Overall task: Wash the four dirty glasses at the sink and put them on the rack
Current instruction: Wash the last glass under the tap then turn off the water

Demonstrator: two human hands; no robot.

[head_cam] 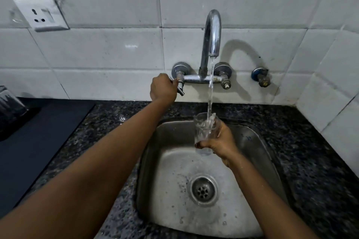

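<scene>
White tiled wall (108, 50) with socket (41, 13) above speckled granite counter (303, 141).

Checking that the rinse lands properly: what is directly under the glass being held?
Below the glass, gripped by the right hand, lies the steel sink basin, wet, with its drain nearer the camera. The hand covers part of the glass's base.

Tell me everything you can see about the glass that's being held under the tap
The glass is a clear, plain tumbler, seemingly of glass, held roughly upright with its mouth up, above the steel sink. The right hand grips its lower part, fingers curled round near the base. The water stream from the chrome spout falls straight into its mouth and splashes inside, wetting it. How dirty it is cannot be told. It touches nothing but the hand and the water.
</scene>
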